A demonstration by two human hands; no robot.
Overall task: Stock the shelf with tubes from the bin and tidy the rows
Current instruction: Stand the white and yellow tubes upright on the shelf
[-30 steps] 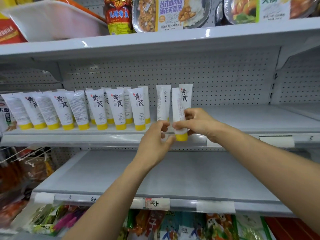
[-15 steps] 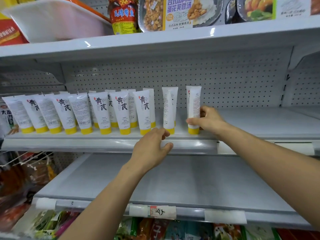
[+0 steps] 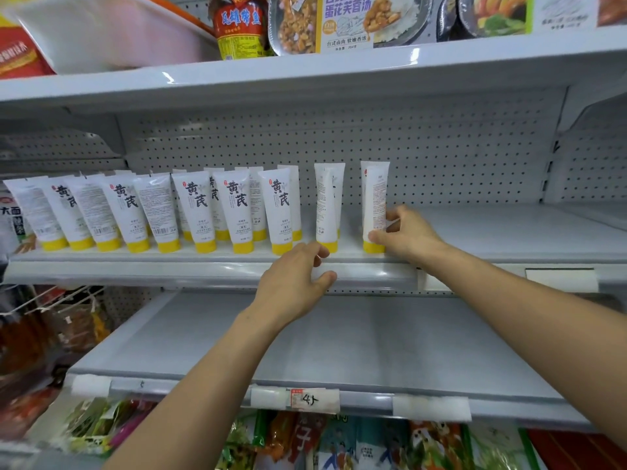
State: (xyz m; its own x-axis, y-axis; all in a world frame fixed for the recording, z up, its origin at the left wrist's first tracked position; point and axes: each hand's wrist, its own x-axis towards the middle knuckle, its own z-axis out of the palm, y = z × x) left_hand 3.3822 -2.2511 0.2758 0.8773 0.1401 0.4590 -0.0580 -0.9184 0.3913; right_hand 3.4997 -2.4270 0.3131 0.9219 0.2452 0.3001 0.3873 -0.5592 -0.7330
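Several white tubes with yellow caps (image 3: 237, 212) stand cap-down in rows on the middle shelf (image 3: 210, 268). At the right end stand two more, each with another close behind: one tube (image 3: 327, 205) and the rightmost tube (image 3: 375, 205). My right hand (image 3: 405, 234) holds the rightmost tube low down, thumb at its front and fingers behind. My left hand (image 3: 295, 279) hovers at the shelf's front lip below the neighbouring tube, fingers loosely curled, holding nothing.
The middle shelf runs bare to the right of the tubes. A bare shelf (image 3: 339, 344) lies below, with packaged goods (image 3: 339, 442) under it. Overhead are a white bin (image 3: 112, 32), a jar (image 3: 239, 27) and meal trays (image 3: 346, 22). Snack bags (image 3: 40, 327) hang at the left.
My right hand carried a tube from the shelf's front edge and stood it at the right end of the row. My left hand let go of it and dropped to the shelf lip.
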